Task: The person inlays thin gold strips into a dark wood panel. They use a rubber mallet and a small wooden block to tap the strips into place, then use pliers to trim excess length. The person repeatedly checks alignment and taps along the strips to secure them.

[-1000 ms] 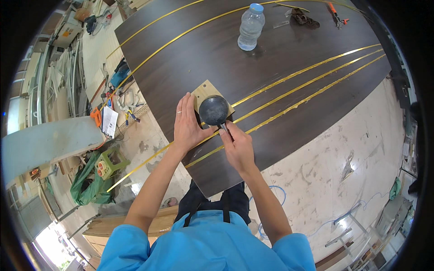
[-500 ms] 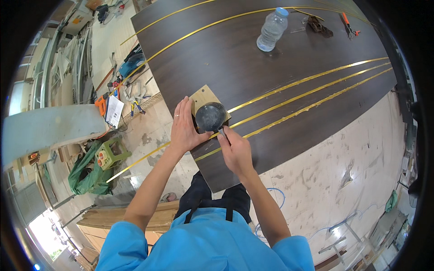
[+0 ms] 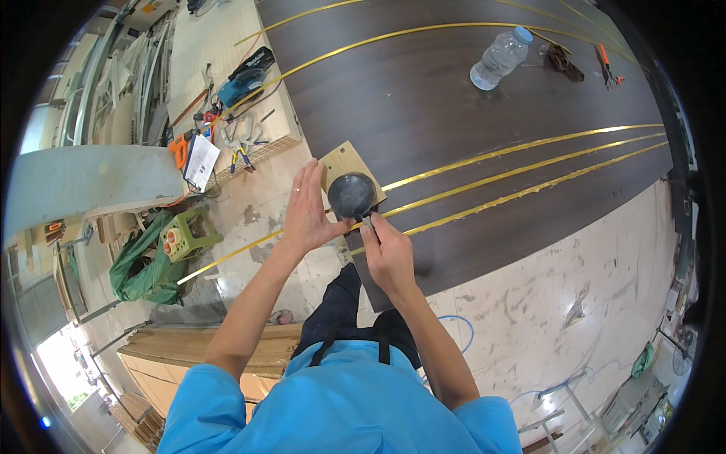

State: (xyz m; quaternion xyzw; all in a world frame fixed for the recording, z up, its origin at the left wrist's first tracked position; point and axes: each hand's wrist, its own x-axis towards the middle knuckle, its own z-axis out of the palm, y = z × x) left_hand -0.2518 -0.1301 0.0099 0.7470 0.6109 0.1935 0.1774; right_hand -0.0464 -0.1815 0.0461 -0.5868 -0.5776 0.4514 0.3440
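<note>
My right hand (image 3: 389, 259) is closed around the grey handle of a mallet with a round black head (image 3: 352, 194). The mallet head covers part of a pale wooden block (image 3: 344, 160) with small holes in it. My left hand (image 3: 308, 216) grips the block's left side, fingers straight and close together, thumb reaching under the mallet head. Block and hands are at the left edge of a large dark brown panel (image 3: 423, 106). A thin gold strip (image 3: 242, 253) juts out past that edge, and more gold strips (image 3: 522, 161) run along the panel. Under the mallet, the contact is hidden.
A water bottle (image 3: 501, 58), a dark brown cloth (image 3: 563, 63) and orange-handled pliers (image 3: 607, 68) lie toward the panel's far right. At left are a blue power tool (image 3: 240, 87), an orange drill (image 3: 180, 149), paper (image 3: 202, 162) and a green stool (image 3: 189, 236).
The panel, bottle and left-side tools have shifted rightward in view. My hands, block and mallet have moved left relative to the panel, staying together with the same grip.
</note>
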